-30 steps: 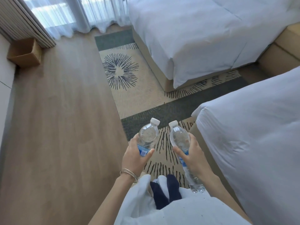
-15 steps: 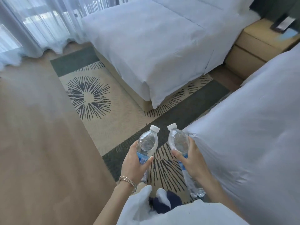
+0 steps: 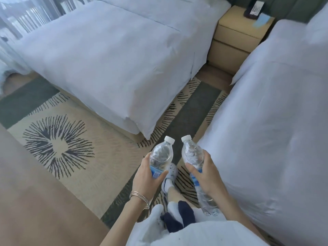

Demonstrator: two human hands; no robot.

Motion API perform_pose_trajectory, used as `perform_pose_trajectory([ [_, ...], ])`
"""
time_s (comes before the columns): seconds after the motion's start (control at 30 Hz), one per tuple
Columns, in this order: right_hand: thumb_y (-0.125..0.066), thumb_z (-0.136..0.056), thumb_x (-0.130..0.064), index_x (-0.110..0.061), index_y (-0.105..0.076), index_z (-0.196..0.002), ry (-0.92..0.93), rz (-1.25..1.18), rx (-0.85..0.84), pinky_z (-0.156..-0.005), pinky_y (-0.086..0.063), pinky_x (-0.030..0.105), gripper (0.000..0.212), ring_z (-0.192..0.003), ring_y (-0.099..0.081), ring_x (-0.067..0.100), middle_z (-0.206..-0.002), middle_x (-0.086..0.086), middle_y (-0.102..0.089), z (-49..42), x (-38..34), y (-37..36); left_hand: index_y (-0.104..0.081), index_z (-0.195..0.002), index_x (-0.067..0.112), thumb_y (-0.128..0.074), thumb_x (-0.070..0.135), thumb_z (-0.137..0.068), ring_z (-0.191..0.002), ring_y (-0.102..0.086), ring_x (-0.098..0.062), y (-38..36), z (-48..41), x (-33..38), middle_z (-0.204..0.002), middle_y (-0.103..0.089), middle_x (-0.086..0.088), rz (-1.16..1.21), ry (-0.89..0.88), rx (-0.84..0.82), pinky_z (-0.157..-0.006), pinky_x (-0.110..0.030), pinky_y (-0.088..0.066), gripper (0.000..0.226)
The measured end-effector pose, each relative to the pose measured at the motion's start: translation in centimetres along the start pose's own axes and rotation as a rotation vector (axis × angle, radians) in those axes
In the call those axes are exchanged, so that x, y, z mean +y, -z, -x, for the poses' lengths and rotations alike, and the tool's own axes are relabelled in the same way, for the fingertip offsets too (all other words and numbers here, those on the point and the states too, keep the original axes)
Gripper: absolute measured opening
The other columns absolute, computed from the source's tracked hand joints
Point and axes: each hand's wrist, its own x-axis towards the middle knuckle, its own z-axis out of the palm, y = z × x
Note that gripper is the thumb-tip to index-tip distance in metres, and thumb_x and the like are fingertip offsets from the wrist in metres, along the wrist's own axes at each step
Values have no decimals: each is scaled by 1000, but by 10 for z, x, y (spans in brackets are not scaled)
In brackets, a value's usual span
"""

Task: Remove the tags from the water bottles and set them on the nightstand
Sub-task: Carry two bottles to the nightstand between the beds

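Twin beds flank an aisle; nightstand (image 3: 237, 35) lies far ahead-right; left hand (image 3: 147, 176) and right hand (image 3: 205, 176) each clamp a bottle, caps forward.

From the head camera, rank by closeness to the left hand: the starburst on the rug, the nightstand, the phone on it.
From the left hand:
1. Starburst, on the rug to its left.
2. Nightstand, far ahead between the beds.
3. Phone, on the nightstand's back edge.

no legible text; bottle labels (image 3: 156, 172) blurred
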Motion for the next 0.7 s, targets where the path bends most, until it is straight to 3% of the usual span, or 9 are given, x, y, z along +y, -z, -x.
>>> perform_pose_trajectory([
  [0.1, -60, -80, -52, -27, -26, -137, -27, -16, 25, -81, -35, 5, 71, -113, -45, 4, -137, -5, -43, -58, -5, 7, -31, -136, 28, -70, 51, -72, -96, -53, -1, -4, -62, 16, -127, -55, 8, -11, -19, -34, -69, -7, -36, 79],
  [0.2, -61, -81, -49, -28, -27, -135, -35, -49, 55, -84, -40, 13, 68, -109, -45, 4, -135, -4, -44, -119, -19, 21, -33, -135, 26, -71, 50, -73, -94, -50, 1, 0, -126, 39, -126, -55, 8, -31, -62, -39, -65, -1, -31, 77],
  [0.37, -62, -76, -53, -30, -26, -135, -37, -57, 101, -67, -39, 0, 73, -108, -46, 6, -134, -6, -42, -209, -41, 58, -32, -135, 25, -71, 46, -75, -103, -59, -16, -2, -226, 89, -130, -53, 2, -56, -71, -35, -78, -19, -45, 74],
  [0.53, -63, -77, -52, -27, -27, -137, -46, 9, 139, -76, -37, 6, 75, -108, -46, 8, -136, -4, -42, -275, -45, 81, -34, -136, 20, -72, 39, -78, -108, -58, -23, -13, -302, 121, -132, -52, -3, -26, -92, -39, -85, -29, -50, 72],
  [0.63, -63, -76, -52, -28, -28, -136, -83, -5, 154, -66, -36, 0, 73, -106, -48, 9, -135, -4, -43, -308, -42, 89, -32, -136, 21, -71, 38, -78, -110, -57, -23, -21, -344, 132, -134, -51, -4, -24, -89, -75, -87, -31, -50, 72],
  [0.7, -64, -77, -50, -27, -28, -136, -117, -29, 159, -68, -37, 2, 73, -108, -49, 10, -134, -4, -44, -332, -40, 92, -32, -136, 22, -71, 39, -78, -109, -57, -23, -27, -374, 137, -134, -50, -4, -27, -90, -109, -86, -30, -51, 73],
])
